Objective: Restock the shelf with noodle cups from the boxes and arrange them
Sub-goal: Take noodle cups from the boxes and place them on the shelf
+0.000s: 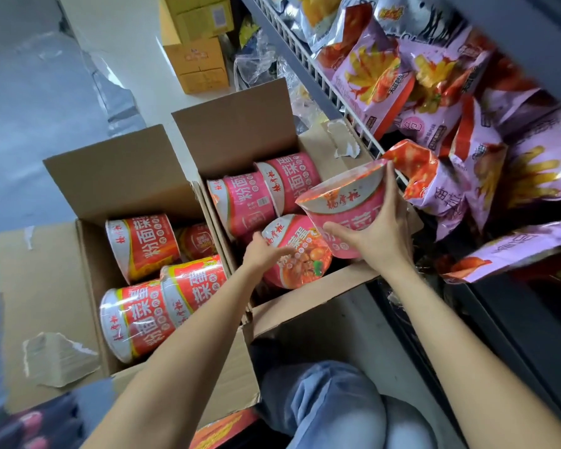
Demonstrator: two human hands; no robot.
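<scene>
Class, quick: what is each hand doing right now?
Left hand: open, fingers on a pink noodle cup in the box.
Right hand: holding another pink cup above it.

Pink noodle cups in brown box; red-orange cups; lilac snack bags, possibly fries pictured.

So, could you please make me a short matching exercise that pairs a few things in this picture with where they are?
Things:
1. pink noodle cup
2. red noodle cups
3. purple snack bags
4. yellow cartons

Places:
A. on the floor beyond the boxes
B. on the wire shelf
C. held in the right hand
D. lying in the left box

Pairs: 1-C, 2-D, 3-B, 4-A
</scene>
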